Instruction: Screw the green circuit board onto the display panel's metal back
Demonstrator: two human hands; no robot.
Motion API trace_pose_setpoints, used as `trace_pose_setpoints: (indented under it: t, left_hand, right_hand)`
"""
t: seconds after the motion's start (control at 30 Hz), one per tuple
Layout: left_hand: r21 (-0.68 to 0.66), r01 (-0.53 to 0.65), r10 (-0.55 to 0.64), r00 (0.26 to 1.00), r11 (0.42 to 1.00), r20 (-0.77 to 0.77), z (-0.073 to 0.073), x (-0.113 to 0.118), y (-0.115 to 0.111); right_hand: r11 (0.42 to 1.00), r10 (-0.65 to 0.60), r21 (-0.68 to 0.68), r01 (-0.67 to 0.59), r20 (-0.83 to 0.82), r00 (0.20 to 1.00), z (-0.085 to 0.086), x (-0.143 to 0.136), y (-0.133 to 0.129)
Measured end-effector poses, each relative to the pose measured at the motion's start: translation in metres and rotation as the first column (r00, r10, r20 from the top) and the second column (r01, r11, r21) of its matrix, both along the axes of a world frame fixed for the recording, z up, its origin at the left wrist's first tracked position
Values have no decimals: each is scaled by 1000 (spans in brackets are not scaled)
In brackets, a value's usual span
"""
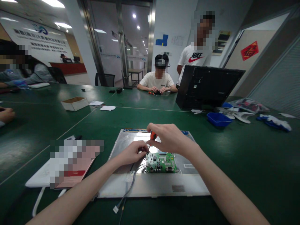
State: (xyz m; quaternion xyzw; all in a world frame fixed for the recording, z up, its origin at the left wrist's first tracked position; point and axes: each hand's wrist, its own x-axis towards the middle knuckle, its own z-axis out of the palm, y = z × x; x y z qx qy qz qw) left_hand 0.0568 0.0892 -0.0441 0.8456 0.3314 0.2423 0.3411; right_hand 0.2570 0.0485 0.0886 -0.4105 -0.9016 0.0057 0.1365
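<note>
A silver display panel point(164, 186) lies flat on the green table in front of me, with a green circuit board point(161, 162) on its middle. My right hand point(170, 137) grips a screwdriver point(153, 135) by its orange-red handle, its shaft pointing down at the board's upper left corner. Close beside that corner my left hand point(136, 152) has its fingers pinched together; whatever they hold, if anything, is hidden. A grey cable point(133, 181) runs from the board's left side over the panel's near edge and ends in a white connector point(115, 209).
Left of the panel lie a white bag point(38, 178) and a pink item point(87, 159). Farther off are an open cardboard box point(75, 104), a blue tray point(219, 119), a large black monitor housing point(208, 87) and gloves point(275, 122). Several people are around the table point(131, 115).
</note>
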Motion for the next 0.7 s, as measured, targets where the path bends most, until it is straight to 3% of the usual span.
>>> trace_pose_setpoints:
  t: [0.17,0.5,0.7]
  left_hand:
    - [16,13,-13,1000,1000,13,-1,-1,1]
    - [-16,8,-8,1000,1000,-1,4,-1,-1]
    - [-32,4,-3,1000,999,11,4,0,-1]
  right_hand:
    - [999,31,-22,-32,-23,999,2,2,-1]
    - [998,-30,57,27,47,998,-1,2,5]
    - [1000,28,-1,-28,-17,999,1,7,2]
